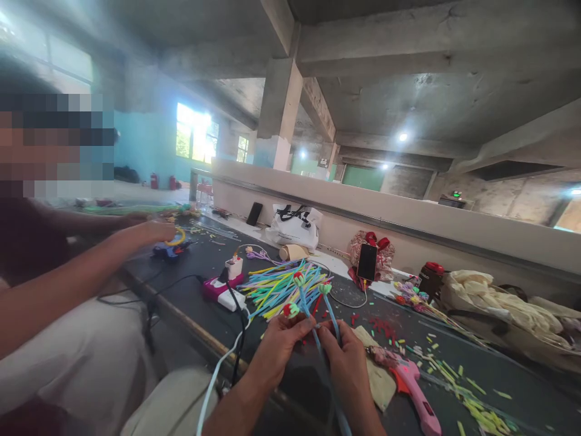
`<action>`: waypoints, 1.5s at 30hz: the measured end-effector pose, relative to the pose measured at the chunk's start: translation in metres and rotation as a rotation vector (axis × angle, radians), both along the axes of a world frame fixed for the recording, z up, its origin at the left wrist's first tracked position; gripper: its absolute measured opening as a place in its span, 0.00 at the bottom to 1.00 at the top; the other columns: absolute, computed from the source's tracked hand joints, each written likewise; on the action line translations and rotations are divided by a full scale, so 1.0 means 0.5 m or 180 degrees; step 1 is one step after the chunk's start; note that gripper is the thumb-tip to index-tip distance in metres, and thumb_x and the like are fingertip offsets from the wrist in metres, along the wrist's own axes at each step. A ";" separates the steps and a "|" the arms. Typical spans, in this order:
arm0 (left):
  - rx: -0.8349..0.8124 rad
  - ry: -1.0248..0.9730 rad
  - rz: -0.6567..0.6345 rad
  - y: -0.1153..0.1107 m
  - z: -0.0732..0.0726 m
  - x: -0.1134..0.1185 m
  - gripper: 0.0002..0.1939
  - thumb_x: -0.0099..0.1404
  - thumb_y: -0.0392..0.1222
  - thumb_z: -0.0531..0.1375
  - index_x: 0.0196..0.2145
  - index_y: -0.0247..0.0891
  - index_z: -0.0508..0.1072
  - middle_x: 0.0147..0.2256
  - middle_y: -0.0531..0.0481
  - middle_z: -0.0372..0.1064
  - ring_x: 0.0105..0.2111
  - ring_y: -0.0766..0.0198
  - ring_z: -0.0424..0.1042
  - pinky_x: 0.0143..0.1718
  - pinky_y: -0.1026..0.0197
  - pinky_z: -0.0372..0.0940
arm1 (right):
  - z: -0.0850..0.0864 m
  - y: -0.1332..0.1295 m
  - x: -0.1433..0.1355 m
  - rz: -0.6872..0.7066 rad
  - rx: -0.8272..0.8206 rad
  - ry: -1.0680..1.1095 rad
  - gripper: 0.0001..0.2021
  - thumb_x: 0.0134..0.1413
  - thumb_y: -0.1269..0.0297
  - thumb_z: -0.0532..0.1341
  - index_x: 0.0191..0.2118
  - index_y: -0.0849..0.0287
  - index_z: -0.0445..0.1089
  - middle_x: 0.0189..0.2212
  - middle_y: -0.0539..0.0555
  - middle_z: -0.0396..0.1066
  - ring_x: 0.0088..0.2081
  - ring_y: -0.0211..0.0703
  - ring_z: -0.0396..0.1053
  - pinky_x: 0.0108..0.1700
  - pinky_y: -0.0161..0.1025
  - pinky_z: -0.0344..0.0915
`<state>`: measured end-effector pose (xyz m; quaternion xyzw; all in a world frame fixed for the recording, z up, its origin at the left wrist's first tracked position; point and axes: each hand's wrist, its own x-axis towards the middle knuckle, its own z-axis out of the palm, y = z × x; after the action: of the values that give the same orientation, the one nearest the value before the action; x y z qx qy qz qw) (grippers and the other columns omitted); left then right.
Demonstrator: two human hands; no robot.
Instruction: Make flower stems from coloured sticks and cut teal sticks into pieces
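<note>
In the middle of the head view, my left hand (279,351) and my right hand (345,360) meet with fingertips pinched together. Both are closed on light-blue pipe-cleaner stems (304,301), which run down between my hands. Small red and pale-green flower heads (298,278) top the stems; one green-topped stem (325,288) leans to the right, and another head (291,310) sits low by my left thumb. Where the stems join is hidden by my fingers. Right of my right hand, a pink glue gun (415,387) lies by a beige cloth (377,378).
Behind my hands spreads a pile of coloured pipe cleaners (272,287). A purple-and-white power strip (224,293) with cords sits left. Cut scraps (454,375) litter the right side. A phone (367,262) leans near a bag. At left, a co-worker's hand (158,232) holds something yellow.
</note>
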<state>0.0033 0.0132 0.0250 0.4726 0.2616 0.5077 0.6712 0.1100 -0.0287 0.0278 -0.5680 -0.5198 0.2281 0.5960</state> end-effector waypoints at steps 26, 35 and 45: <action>-0.1037 -0.0707 -0.0259 0.002 -0.005 0.009 0.07 0.41 0.33 0.66 0.23 0.32 0.73 0.19 0.51 0.71 0.18 0.69 0.68 0.20 0.69 0.63 | -0.033 -0.001 0.001 0.0210 -0.0127 0.0877 0.12 0.44 0.55 0.57 0.25 0.60 0.61 0.12 0.41 0.49 0.14 0.28 0.46 0.15 0.27 0.44; -0.1018 -0.0602 -0.0226 0.008 -0.011 0.012 0.08 0.43 0.36 0.65 0.23 0.33 0.71 0.16 0.54 0.68 0.14 0.73 0.65 0.13 0.73 0.57 | -0.047 -0.012 -0.023 0.0436 -0.0208 0.2307 0.12 0.44 0.55 0.57 0.27 0.61 0.65 0.13 0.42 0.51 0.13 0.27 0.45 0.14 0.26 0.42; -0.0704 -0.0395 -0.0105 0.006 -0.021 0.011 0.09 0.43 0.40 0.65 0.23 0.33 0.72 0.16 0.55 0.67 0.15 0.74 0.63 0.15 0.72 0.55 | -0.057 0.001 -0.023 0.0427 -0.0308 0.2562 0.15 0.29 0.58 0.67 0.25 0.62 0.67 0.14 0.46 0.64 0.14 0.29 0.56 0.17 0.27 0.54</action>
<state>0.0089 0.0162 0.0145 0.3676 0.2662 0.4928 0.7424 0.0985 -0.0283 -0.0008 -0.4256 -0.2697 0.4946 0.7082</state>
